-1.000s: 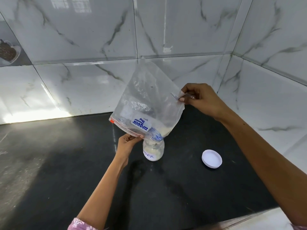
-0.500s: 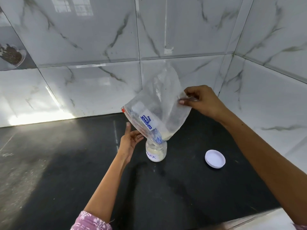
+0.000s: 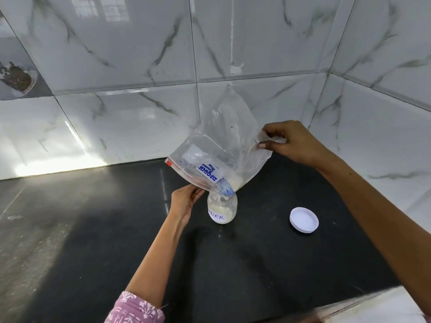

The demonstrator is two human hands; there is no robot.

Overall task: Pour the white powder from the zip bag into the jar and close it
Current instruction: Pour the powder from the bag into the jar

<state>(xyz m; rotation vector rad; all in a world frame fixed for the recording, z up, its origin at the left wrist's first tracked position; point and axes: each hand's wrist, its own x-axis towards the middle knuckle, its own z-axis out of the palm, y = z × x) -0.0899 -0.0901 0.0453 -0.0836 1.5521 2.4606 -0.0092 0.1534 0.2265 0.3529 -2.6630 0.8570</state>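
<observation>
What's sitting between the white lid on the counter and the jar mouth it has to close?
The zip bag is: its lower corner sits tipped into the jar mouth, pinched by the left hand at its zip edge and the right hand at its upper edge. The counter between lid and jar looks bare.

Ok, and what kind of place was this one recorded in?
Most likely a home kitchen corner. A dark polished stone counter meets glossy marble-look wall tiles on two sides, one tile at the far left printed with a food picture. On the counter stand a small labelled jar and its white lid.
</observation>
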